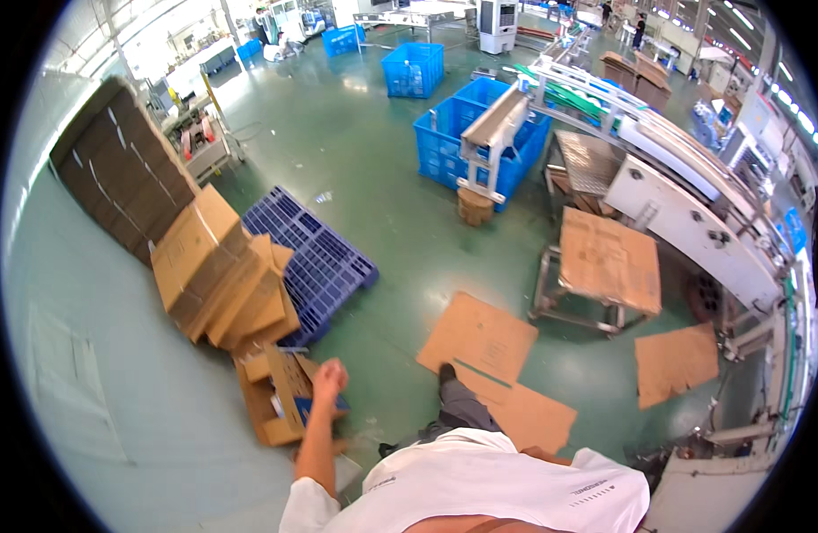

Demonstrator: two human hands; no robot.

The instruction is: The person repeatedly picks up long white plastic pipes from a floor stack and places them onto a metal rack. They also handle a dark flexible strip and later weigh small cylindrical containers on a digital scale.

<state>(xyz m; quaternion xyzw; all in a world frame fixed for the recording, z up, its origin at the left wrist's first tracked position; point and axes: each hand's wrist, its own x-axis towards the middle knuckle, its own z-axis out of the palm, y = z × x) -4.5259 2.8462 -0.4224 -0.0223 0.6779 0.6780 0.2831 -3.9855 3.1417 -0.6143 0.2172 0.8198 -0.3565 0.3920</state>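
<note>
My left hand (330, 378) is out in front of me on the left, its fingers curled together, and no object shows in it. Below and beside it stands an open cardboard box (265, 398) with white and blue items inside; I cannot tell whether the hand touches it. Only a bit of my right arm (546, 456) shows past my white shirt, and the right hand is hidden behind my body. My foot (447, 373) is on a flat cardboard sheet (480, 336) on the green floor.
Left: stacked cartons (200, 253), a tall bundle of flattened cardboard (115, 169) and a blue plastic pallet (307, 253). Right: a cardboard-topped metal stand (609, 262) beside a long conveyor (693, 226). Ahead are blue crates (440, 142). Another cardboard sheet (675, 362) lies on the floor.
</note>
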